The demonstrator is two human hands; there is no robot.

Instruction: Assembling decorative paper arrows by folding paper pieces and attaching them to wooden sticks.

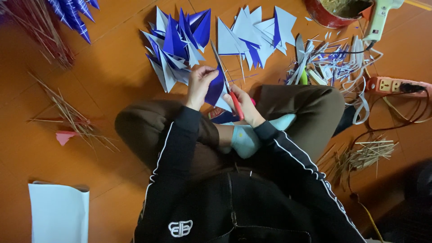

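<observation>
mid-cut, by the look of it: left hand point(201, 85) pinched shut on a blue paper piece point(215, 89), thumb and fingers clamped on its upper left edge; right hand point(243, 106) closed around the red handles of scissors point(227, 83), blades angled up and away along the piece's right edge. piece held in the air just above the lap, between both hands, touching the blades. next move, judged from the pose: keep the pinch firm and the paper taut, run the blades straight along the edge, feed the piece toward the scissors with small turns of the left wrist, keep fingertips off the blade line. counted: two hands, one pair of scissors, one piece in the grip. beyond the grip, two heaps of cut triangles point(180, 45) on the orange floor point(112, 67), one mostly blue just past the left hand, one mostly white point(254, 31) past the blade tips; too overlapped to count singly. right of the grip, one tangle of paper strips point(328, 63), one glue gun point(378, 18), one power strip point(389, 84), one red bowl point(330, 13). three loose bundles of thin sticks point(72, 117), two left of the grip, one point(364, 155) lower right. one white sheet point(58, 211) well behind and left, near the elbow. one small red scrap point(64, 136) by the left sticks.
</observation>
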